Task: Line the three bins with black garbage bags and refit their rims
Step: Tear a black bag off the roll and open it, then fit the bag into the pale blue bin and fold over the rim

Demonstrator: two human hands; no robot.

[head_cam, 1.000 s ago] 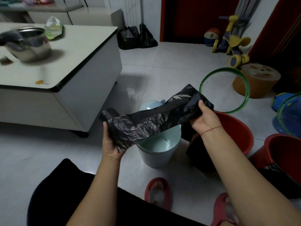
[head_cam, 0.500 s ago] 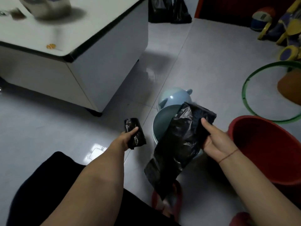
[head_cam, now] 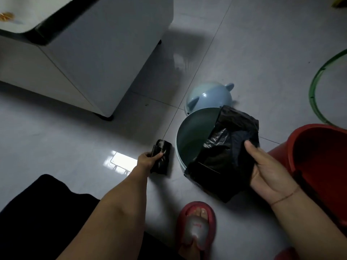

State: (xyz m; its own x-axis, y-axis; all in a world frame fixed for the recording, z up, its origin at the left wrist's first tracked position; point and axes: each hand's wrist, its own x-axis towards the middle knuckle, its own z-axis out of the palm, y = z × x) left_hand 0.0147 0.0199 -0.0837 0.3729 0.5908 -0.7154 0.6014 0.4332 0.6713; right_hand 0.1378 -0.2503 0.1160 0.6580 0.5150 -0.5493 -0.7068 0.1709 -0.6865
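Left hand point(head_cam: 149, 160) was down low by the floor, fingers wrapped round the roll of black garbage bags point(head_cam: 163, 147), just left of the pale green bin point(head_cam: 193, 132). Right hand point(head_cam: 270, 175) had one loose black garbage bag point(head_cam: 225, 166) pinched, thumb on top and fingers underneath, and the bag hung crumpled over the bin's near right rim. The bin's blue eared lid point(head_cam: 206, 96) lay on the floor tiles point(head_cam: 262, 62) behind it. A red bin point(head_cam: 319, 156) stood at the right, with a green rim hoop point(head_cam: 311, 94) beyond.
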